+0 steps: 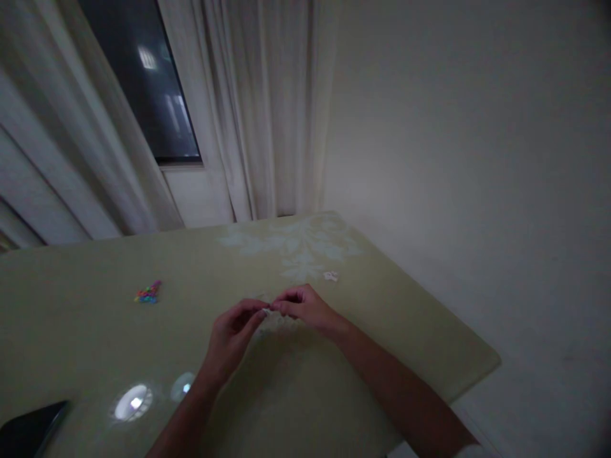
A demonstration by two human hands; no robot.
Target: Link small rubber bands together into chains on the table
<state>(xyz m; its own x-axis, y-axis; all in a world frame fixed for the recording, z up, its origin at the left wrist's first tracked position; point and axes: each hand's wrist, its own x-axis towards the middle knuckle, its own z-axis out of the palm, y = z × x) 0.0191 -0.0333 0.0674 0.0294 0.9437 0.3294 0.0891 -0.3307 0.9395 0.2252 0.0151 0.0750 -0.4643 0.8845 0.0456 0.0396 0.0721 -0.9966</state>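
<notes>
My left hand (233, 334) and my right hand (308, 306) meet fingertip to fingertip over the table (305, 394). Both hands pinch a small whitish piece (268, 312), too small and blurred for its kind to show. Just beneath the fingers lies a pale, see-through patch of small bits (281, 323), partly hidden by the hands. A few small white pieces (331, 276) rest on the table beyond my right hand. To the left of my hands is a little heap of bright, many-coloured small pieces (149, 292).
A dark flat object (33, 429) lies at the near left corner of view. Lamp reflections (133, 402) shine on the glossy tabletop. Behind the table hang curtains (267, 114) beside a dark window (147, 83); a plain wall (468, 159) runs along the right edge.
</notes>
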